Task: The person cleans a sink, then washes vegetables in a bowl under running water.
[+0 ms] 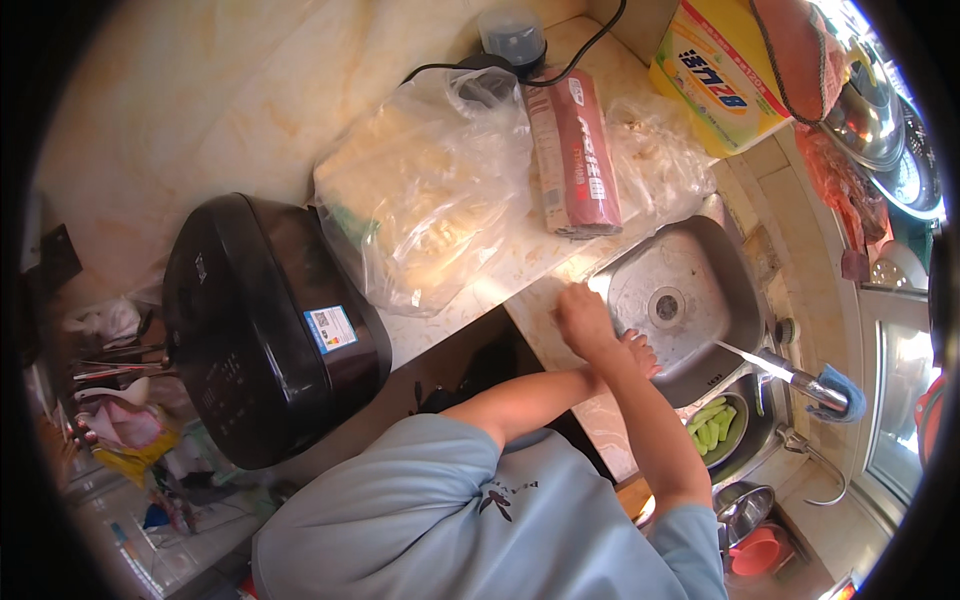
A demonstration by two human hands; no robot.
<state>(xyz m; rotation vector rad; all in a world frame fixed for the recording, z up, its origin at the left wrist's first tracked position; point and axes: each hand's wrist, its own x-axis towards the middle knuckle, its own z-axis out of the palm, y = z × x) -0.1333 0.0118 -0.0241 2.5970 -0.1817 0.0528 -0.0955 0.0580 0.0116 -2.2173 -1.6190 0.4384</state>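
Observation:
My arms cross at the near edge of a stainless steel sink basin [712, 277] with a round drain [667, 307]. My right hand [583, 319] is curled beside the basin's left rim; whether anything is inside its fingers is hidden. Under my right forearm, my left hand [641, 352] shows at the near rim, fingers apart and nothing seen in them. A metal faucet [814, 390] reaches over the basin from the right, a blue cloth [844, 394] draped on it. In the smaller basin below sits a metal bowl of pale green cut vegetables [712, 425].
A black rice cooker [255, 330] stands at the left. On the counter [450, 315] are a clear plastic bag [427, 202], a red cylindrical pack [574, 157], another plastic bag [660, 150] and a yellow box [712, 82]. Metal bowls [742, 510] and a red plastic container [756, 551] sit lower right.

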